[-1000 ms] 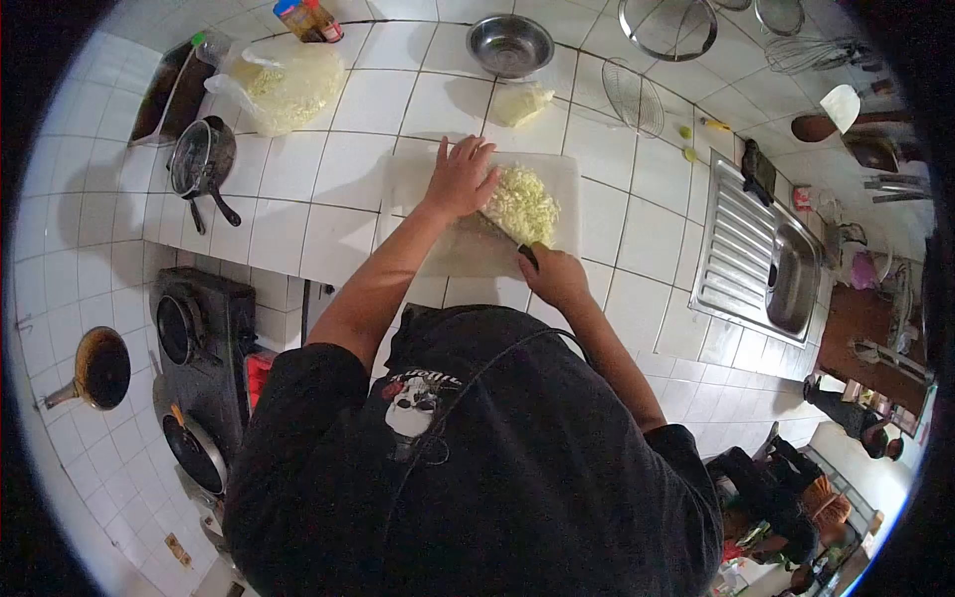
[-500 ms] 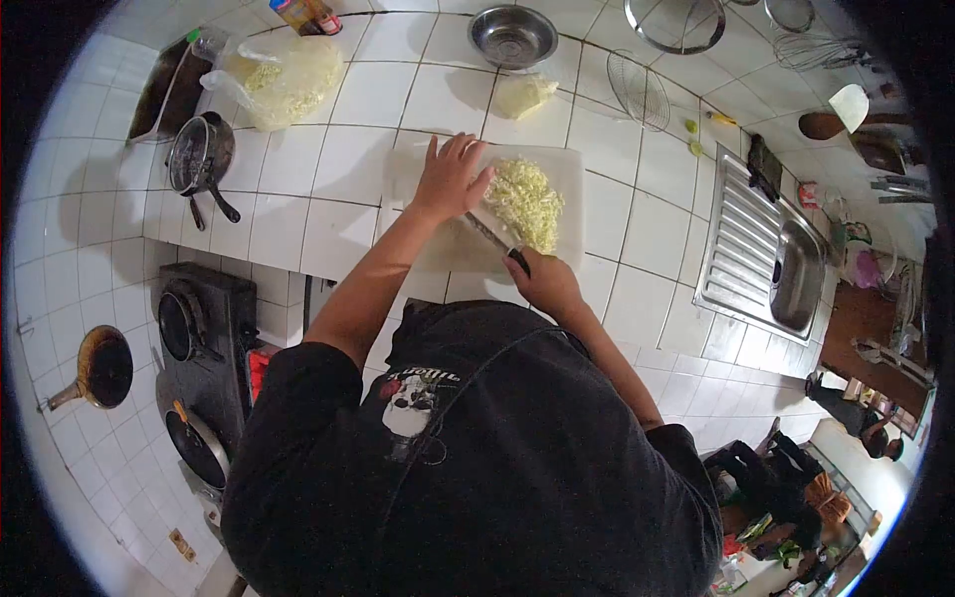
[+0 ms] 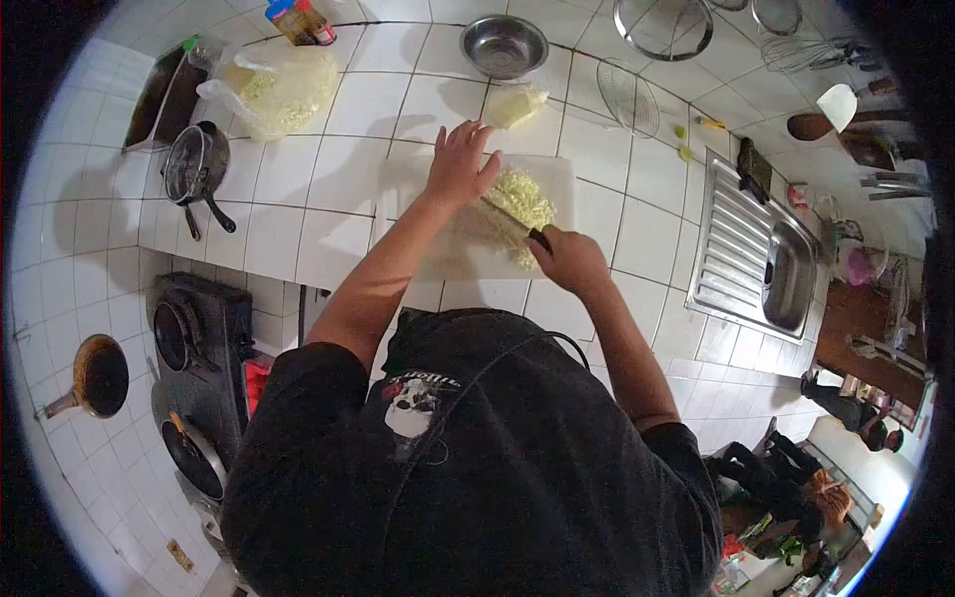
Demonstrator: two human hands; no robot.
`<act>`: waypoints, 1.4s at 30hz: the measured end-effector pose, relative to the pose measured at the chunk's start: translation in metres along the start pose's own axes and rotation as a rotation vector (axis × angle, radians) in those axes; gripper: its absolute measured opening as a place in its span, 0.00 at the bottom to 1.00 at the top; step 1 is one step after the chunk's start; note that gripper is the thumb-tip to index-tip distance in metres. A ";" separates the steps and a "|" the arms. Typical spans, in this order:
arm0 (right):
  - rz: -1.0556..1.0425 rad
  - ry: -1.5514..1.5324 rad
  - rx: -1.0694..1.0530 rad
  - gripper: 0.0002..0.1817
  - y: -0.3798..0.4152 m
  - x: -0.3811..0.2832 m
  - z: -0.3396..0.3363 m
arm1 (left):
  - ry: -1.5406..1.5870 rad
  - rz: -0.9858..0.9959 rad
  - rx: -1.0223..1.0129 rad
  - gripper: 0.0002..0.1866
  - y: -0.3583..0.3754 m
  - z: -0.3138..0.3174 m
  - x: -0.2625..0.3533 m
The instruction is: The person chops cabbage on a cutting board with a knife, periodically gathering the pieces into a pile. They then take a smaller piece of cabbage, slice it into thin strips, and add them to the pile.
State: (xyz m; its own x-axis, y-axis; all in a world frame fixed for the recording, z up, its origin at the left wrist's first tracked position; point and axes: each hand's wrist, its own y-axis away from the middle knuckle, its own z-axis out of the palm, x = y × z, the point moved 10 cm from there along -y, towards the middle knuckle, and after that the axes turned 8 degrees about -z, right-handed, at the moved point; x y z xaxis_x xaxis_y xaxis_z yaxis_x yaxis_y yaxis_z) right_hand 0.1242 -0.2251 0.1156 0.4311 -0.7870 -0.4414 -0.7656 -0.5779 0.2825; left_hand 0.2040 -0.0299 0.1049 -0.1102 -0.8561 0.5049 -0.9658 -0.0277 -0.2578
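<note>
1. The chopped greens (image 3: 527,197) lie in a loose heap on the right part of a pale chopping board (image 3: 565,189), with scattered bits towards its near edge.
2. The knife (image 3: 509,217) lies slantwise at the heap. The fingers of the right hand (image 3: 574,262) are closed round its dark handle.
3. The left hand (image 3: 460,171) holds nothing that I can see; its fingers are open and spread, reaching past the board's far edge, with the thumb near the blade's tip. Whether it presses on anything, I cannot tell.
4. The likeliest harm is a cut to that thumb, should the blade swing or slip on the wet-looking shreds.
5. Shreds could spill onto the tiled bench (image 3: 637,229) if the knife swept them over the board's edge; the board itself could slide on smooth tile if pushed unevenly.
6. Beyond the board sits a pale lump (image 3: 517,105), perhaps in thin wrapping; what it is, I cannot tell.
7. The metal bowl (image 3: 503,48) stands farther back, opening upward, its shiny inside showing.
8. The clear plastic bag (image 3: 294,92), to the left, holds more pale green shreds; its loose mouth could let some out if knocked.
9. A strainer (image 3: 185,171) lies over a dark pan (image 3: 216,157) near the bench's left end.
10. At far left, a frying pan (image 3: 192,463) on the stove (image 3: 214,383) has an orange-handled tool in it.
</note>
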 end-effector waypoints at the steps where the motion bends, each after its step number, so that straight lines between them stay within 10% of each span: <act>1: -0.017 0.024 -0.008 0.23 -0.001 -0.001 -0.005 | 0.038 -0.014 0.006 0.27 -0.001 -0.003 0.001; 29: -0.201 0.224 -0.182 0.26 -0.052 0.040 0.011 | -0.155 -0.334 0.116 0.31 0.033 0.013 -0.029; 42: -0.038 0.010 0.030 0.25 -0.019 -0.011 -0.001 | 0.001 -0.061 0.021 0.27 -0.005 0.007 -0.031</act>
State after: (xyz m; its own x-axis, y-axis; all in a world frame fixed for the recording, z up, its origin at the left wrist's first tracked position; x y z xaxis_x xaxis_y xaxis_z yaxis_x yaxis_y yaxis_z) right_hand 0.1342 -0.2059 0.1165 0.4650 -0.7665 -0.4431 -0.7621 -0.6012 0.2402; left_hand 0.2140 -0.0074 0.0846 -0.0510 -0.8522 0.5208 -0.9656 -0.0911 -0.2436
